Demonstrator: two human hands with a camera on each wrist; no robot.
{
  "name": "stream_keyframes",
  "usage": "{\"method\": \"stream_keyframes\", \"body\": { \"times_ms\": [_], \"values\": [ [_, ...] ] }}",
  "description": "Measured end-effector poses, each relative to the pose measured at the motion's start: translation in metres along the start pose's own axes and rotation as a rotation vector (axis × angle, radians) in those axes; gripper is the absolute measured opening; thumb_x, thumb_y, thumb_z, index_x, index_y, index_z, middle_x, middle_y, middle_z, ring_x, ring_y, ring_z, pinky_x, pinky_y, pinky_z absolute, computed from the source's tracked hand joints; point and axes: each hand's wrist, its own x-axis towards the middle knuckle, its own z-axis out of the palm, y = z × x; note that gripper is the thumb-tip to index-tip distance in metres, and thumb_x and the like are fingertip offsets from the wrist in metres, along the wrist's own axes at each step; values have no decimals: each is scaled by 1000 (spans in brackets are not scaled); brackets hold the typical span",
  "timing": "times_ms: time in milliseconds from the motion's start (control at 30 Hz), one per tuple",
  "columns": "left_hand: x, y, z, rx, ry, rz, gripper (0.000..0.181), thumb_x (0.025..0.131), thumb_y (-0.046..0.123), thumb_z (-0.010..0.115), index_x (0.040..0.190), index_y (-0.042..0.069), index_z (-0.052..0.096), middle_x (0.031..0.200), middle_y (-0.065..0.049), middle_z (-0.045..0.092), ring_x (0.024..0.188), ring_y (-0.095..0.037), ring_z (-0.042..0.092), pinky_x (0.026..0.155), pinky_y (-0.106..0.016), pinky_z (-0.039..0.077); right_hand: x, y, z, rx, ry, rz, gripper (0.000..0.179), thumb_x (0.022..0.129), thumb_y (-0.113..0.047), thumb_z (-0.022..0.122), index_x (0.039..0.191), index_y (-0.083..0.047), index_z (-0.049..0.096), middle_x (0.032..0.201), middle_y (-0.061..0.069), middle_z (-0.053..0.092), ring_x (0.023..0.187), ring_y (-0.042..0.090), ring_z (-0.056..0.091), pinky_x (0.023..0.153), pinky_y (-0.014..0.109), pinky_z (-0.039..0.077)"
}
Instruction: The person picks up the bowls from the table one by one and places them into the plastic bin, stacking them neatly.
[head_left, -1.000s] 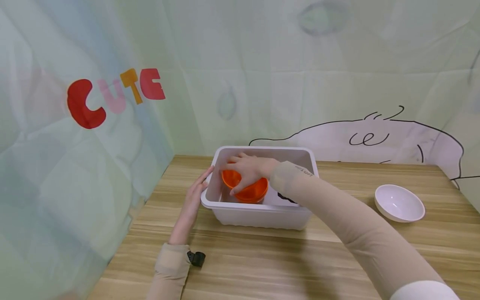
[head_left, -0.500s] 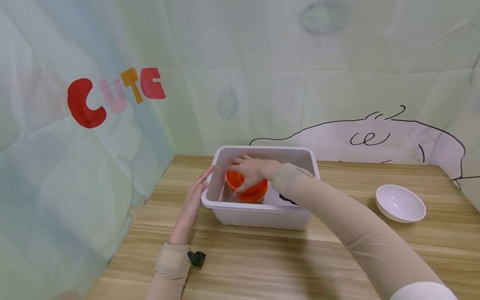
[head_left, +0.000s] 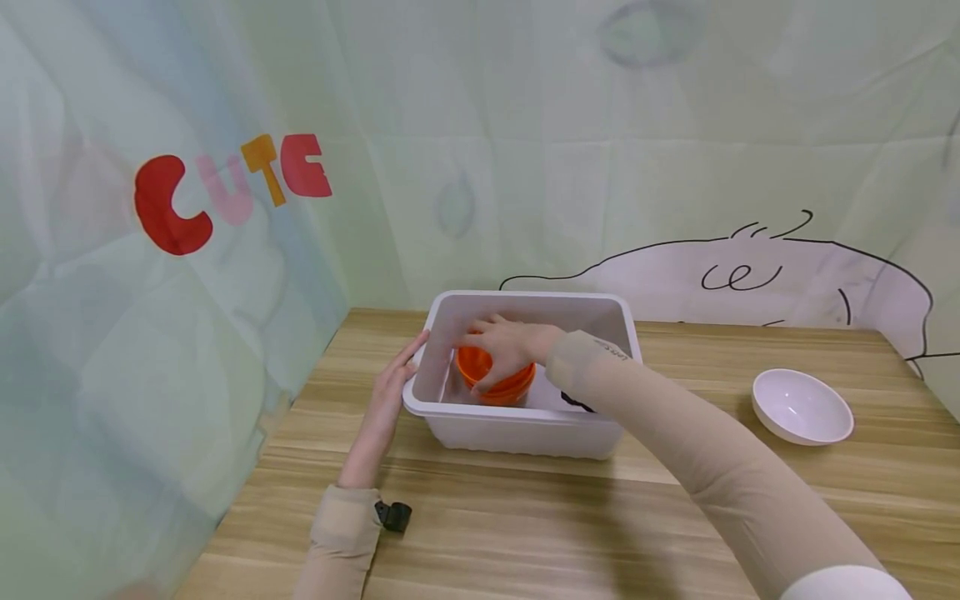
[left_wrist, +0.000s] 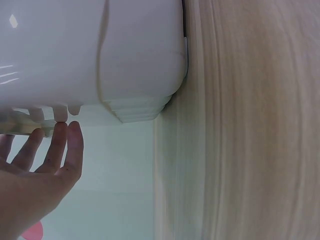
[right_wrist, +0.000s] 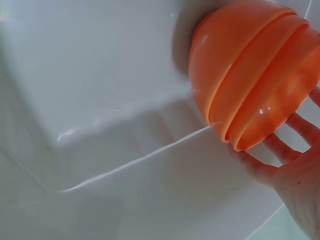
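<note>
In the head view, a white plastic bin (head_left: 517, 429) stands on the wooden table. Inside it, toward the left, sits a nested stack of orange bowls (head_left: 504, 393). My right hand (head_left: 510, 346) reaches down into the bin and holds the top bowl by its rim, fingers spread around the edge. The right wrist view shows the stacked rims of the orange bowls (right_wrist: 235, 60) tilted, with the fingertips on the uppermost one. My left hand (head_left: 388, 392) rests against the bin's left rim. In the left wrist view, its fairly straight fingers (left_wrist: 59, 142) touch the bin's glossy wall (left_wrist: 140, 50).
A white bowl (head_left: 801, 407) sits on the wooden table (head_left: 495, 525) to the right of the bin. Printed fabric (head_left: 480, 167) hangs behind and on the left. A small black camera (head_left: 393, 517) is strapped to the left wrist.
My right hand has shifted slightly right, and the top orange bowl has moved with it, lining up more closely over the stack. The left hand and the bin stay put.
</note>
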Motion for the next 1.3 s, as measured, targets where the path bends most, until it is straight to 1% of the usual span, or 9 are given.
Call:
{"method": "stream_keyframes", "body": {
  "times_ms": [233, 367, 567, 767, 1000, 1200, 1300],
  "values": [
    [1, -1, 0, -4, 3, -3, 47, 97, 23, 37, 143, 31, 46, 155, 8, 36, 147, -17, 25, 118, -52, 16, -1, 1, 2, -1, -21, 10, 83, 80, -61, 63, 151, -33, 30, 158, 1, 25, 144, 28, 18, 113, 51, 30],
    [2, -1, 0, -11, 5, -3, 48, 97, 22, 37, 143, 31, 46, 155, 8, 36, 146, -16, 26, 118, -51, 18, -1, 1, 2, -3, -25, 18, 83, 80, -61, 63, 150, -32, 31, 157, 2, 27, 143, 28, 20, 112, 51, 32],
    [2, -1, 0, 0, 1, 2, 47, 98, 25, 36, 143, 32, 45, 155, 9, 36, 147, -17, 25, 118, -54, 16, -1, 1, 4, 10, -15, 25, 82, 79, -61, 64, 149, -33, 33, 156, 2, 29, 142, 27, 22, 110, 51, 34],
    [1, -1, 0, 4, -4, 5, 46, 98, 26, 36, 144, 32, 45, 155, 9, 35, 147, -18, 24, 118, -55, 16, -2, 1, 5, 22, -15, 28, 82, 78, -61, 65, 148, -33, 34, 155, 2, 30, 141, 27, 21, 110, 51, 33],
    [1, 0, 0, 3, -1, -9, 47, 98, 26, 36, 143, 34, 45, 155, 10, 35, 147, -18, 24, 118, -55, 16, -3, 0, 4, 28, -22, 33, 84, 77, -62, 66, 149, -34, 32, 155, 2, 29, 142, 27, 20, 110, 50, 34],
    [0, 1, 1, 6, 4, -1, 47, 98, 25, 36, 143, 32, 45, 155, 10, 36, 147, -18, 24, 118, -55, 15, -4, 0, 4, 37, -26, 35, 87, 75, -63, 66, 149, -34, 32, 157, 2, 26, 143, 28, 18, 109, 51, 35],
    [0, 1, 1, 8, 4, -7, 47, 98, 25, 36, 143, 33, 45, 155, 9, 35, 147, -18, 24, 118, -55, 15, -4, 0, 4, 41, -27, 32, 87, 76, -63, 66, 149, -33, 32, 156, 2, 26, 142, 29, 19, 109, 51, 35]
  ]
}}
